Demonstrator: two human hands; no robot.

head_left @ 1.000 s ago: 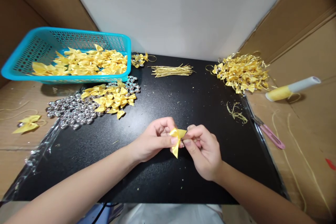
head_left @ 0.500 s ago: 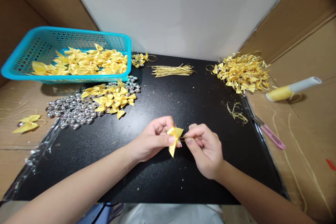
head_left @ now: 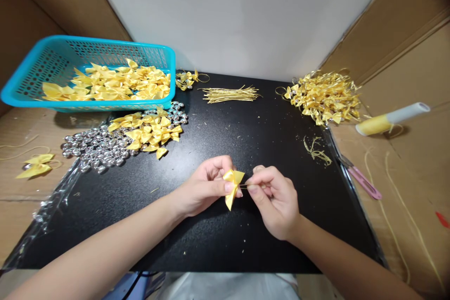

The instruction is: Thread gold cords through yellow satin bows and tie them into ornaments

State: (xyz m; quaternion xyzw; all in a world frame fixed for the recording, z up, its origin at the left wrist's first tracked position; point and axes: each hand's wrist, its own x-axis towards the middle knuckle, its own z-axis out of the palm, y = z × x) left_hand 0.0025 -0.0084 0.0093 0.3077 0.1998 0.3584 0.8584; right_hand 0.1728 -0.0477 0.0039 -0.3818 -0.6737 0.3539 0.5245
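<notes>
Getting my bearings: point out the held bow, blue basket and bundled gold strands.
Held bow (head_left: 234, 178): head view, upper wing.
Blue basket (head_left: 105, 104): head view, front rim.
Bundled gold strands (head_left: 230, 94): head view, middle.

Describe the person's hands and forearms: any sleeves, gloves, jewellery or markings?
The left hand and right hand wear no gloves, and no rings show on the visible fingers. Both forearms are bare: no sleeve, watch, bracelet or marking is in view. Pale cloth, perhaps the person's clothing, shows at the bottom edge.

Bright light; pale sheen on black table, glints on beads, shine on held bow, soft shadow under basket. Wide-angle stretch toward edges; top-right corner dark.
</notes>
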